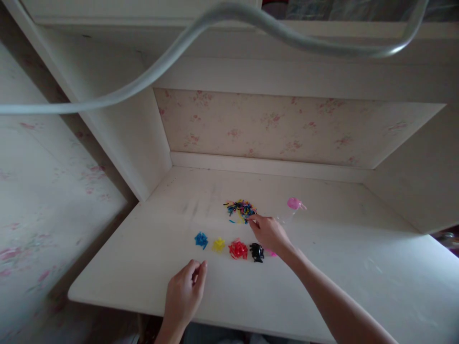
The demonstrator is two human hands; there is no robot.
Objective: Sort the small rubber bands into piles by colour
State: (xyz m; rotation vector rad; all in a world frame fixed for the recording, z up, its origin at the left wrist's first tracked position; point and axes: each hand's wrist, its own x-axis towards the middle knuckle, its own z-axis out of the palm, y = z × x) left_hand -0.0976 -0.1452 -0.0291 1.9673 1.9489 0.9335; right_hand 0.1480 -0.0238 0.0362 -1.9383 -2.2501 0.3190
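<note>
My right hand point(269, 233) reaches over the desk with its fingertips pinched at the near right edge of a mixed pile point(241, 209) of small, thin, band-like pieces in several colours. Whatever is between those fingertips is too small to make out. Sorted heaps of similar pieces lie in a row nearer to me: blue point(201, 240), yellow point(218, 245), red point(238, 249) and black point(256, 252). A pink heap point(271, 252) is partly hidden by my right wrist. Left of the row's front, my left hand point(185, 289) rests with curled fingers, and nothing shows in them.
A pink, translucent small container point(294, 204) lies behind my right hand, with clear plastic near it. The white desk point(143, 258) has side panels and a low back ledge point(272, 167). A pale cable point(172, 50) crosses the upper view.
</note>
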